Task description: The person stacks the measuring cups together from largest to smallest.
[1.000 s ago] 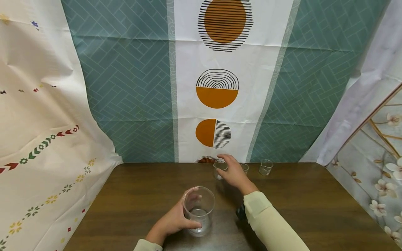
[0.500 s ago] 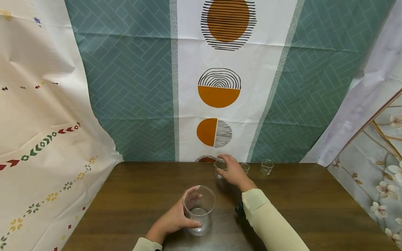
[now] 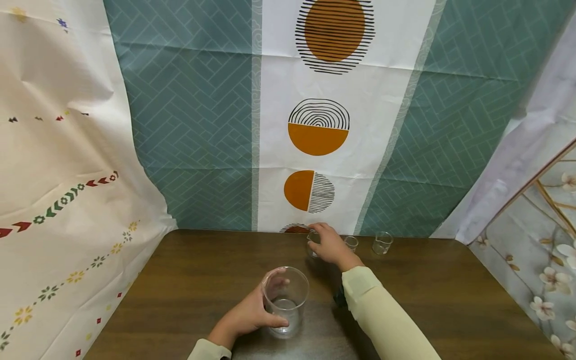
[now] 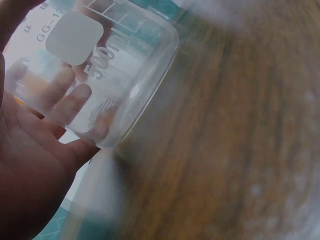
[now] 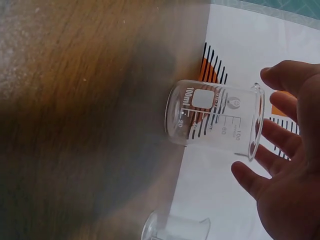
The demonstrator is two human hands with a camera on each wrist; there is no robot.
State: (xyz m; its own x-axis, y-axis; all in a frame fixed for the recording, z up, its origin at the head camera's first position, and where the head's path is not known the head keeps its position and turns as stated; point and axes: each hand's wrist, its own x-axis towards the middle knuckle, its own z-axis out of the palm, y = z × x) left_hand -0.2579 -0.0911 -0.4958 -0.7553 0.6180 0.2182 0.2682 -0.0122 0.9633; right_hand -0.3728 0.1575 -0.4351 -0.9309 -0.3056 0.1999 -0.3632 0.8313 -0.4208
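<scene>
In the head view my left hand (image 3: 246,314) grips a large clear glass beaker (image 3: 293,306) near the front of the table, fingers round its far side and thumb on the near side. The left wrist view shows 500ml printed on this beaker (image 4: 145,75). Farther back, my right hand (image 3: 332,247) reaches to a small beaker (image 5: 215,117) marked 100ml, which stands upright on the table. Spread fingers and thumb flank its rim in the right wrist view, with gaps showing between the hand (image 5: 295,165) and the glass.
Two more small glass beakers stand at the back: one (image 3: 351,243) just right of my right hand, another (image 3: 382,243) farther right. Patterned cloth (image 3: 202,150) hangs behind the brown wooden table (image 3: 202,270), and other printed sheets (image 3: 54,210) line the sides.
The head view has turned slightly. My right forearm has shifted a little left; the left hand keeps its hold on the large beaker, and the beakers stay where they were.
</scene>
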